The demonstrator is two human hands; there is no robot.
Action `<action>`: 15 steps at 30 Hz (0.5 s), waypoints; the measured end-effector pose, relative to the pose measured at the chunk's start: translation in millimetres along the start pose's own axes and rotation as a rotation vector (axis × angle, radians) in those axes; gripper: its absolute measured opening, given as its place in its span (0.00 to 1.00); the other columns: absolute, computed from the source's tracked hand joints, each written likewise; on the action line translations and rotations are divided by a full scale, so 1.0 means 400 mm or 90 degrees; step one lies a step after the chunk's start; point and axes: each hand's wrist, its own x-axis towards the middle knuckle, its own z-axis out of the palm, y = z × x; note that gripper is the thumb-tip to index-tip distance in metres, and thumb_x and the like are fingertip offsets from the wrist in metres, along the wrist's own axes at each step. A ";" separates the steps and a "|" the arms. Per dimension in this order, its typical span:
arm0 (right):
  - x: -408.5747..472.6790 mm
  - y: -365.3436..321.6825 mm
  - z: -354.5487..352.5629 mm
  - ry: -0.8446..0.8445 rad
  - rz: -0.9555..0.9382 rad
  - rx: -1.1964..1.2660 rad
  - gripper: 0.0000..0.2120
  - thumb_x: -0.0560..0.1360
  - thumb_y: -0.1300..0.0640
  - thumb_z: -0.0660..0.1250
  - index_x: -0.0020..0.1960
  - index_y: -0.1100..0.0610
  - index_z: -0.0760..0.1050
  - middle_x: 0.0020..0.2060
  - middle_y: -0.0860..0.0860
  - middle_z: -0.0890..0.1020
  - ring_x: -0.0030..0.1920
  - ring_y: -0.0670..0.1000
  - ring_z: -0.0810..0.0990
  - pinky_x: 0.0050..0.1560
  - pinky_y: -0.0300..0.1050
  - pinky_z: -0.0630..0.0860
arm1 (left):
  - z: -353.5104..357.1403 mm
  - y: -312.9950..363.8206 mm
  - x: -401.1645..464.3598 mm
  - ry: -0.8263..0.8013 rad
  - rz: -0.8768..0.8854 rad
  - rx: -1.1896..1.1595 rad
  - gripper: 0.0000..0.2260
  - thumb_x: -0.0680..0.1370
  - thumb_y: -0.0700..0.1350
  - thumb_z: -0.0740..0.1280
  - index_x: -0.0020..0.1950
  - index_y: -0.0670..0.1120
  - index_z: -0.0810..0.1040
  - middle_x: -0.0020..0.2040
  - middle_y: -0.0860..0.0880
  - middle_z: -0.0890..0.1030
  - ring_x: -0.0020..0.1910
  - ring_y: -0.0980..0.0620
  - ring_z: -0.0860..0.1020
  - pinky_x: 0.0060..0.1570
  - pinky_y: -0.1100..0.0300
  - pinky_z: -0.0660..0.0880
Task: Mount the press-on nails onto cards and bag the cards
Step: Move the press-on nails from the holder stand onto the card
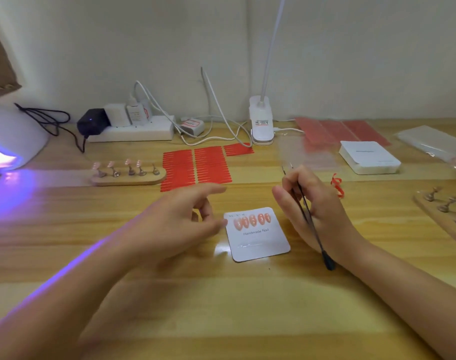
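Mounting step looks close to done on this card: the white "Handmade Nail" card (pixel 258 235) lies flat on the worktop (pixel 221 307) between both hands, with five pink press-on nails (pixel 252 220) in a row along its top edge. Left hand (pixel 177 216) hovers at the card's left edge, fingers loosely spread, holding nothing; whether a fingertip touches the card, cannot tell. Right hand (pixel 315 203) pinches black tweezers (pixel 308 216), tips pointing up and away from the card, nothing visible in them. Wooden nail stand (pixel 129 176) far left carries more pink nails, beside red adhesive tab sheets (pixel 195 166). Clear bags (pixel 434 144) lie far right, next to a stack of blank cards (pixel 369 158). Judging by the full row, next move is likely to bag this card, which calls for freeing a hand and reaching well right, or to start a fresh card.
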 end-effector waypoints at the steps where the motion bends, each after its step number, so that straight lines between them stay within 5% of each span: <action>1: 0.000 0.000 0.001 -0.008 -0.005 -0.005 0.08 0.75 0.50 0.60 0.39 0.44 0.61 0.33 0.45 0.70 0.28 0.43 0.65 0.30 0.32 0.62 | -0.029 -0.005 0.005 0.044 0.014 0.015 0.19 0.70 0.46 0.69 0.57 0.62 0.69 0.35 0.59 0.76 0.29 0.63 0.71 0.33 0.74 0.67; 4: -0.001 0.000 0.002 -0.024 -0.007 -0.010 0.08 0.74 0.49 0.60 0.39 0.45 0.62 0.28 0.45 0.67 0.28 0.45 0.65 0.30 0.35 0.62 | -0.127 -0.043 0.029 0.227 0.019 0.133 0.24 0.68 0.41 0.72 0.61 0.52 0.69 0.39 0.55 0.72 0.36 0.60 0.72 0.37 0.73 0.67; 6: -0.001 0.000 0.002 -0.031 -0.007 -0.013 0.08 0.74 0.49 0.60 0.39 0.46 0.62 0.27 0.44 0.65 0.28 0.47 0.65 0.30 0.37 0.63 | -0.188 -0.083 0.049 0.256 -0.031 0.296 0.32 0.66 0.40 0.72 0.68 0.45 0.64 0.51 0.49 0.71 0.52 0.50 0.72 0.52 0.64 0.67; 9: -0.002 -0.003 0.001 -0.042 -0.005 -0.013 0.08 0.74 0.48 0.60 0.39 0.47 0.63 0.27 0.45 0.65 0.29 0.48 0.65 0.31 0.37 0.63 | -0.244 -0.127 0.075 0.105 -0.167 0.493 0.42 0.66 0.43 0.73 0.74 0.47 0.54 0.70 0.44 0.62 0.68 0.43 0.62 0.65 0.49 0.60; 15: -0.002 -0.002 0.001 -0.049 0.001 -0.012 0.08 0.74 0.47 0.59 0.39 0.46 0.62 0.27 0.46 0.65 0.29 0.48 0.66 0.30 0.33 0.63 | -0.274 -0.169 0.106 -0.115 -0.285 0.504 0.41 0.69 0.42 0.72 0.75 0.52 0.51 0.71 0.49 0.65 0.65 0.48 0.67 0.57 0.59 0.67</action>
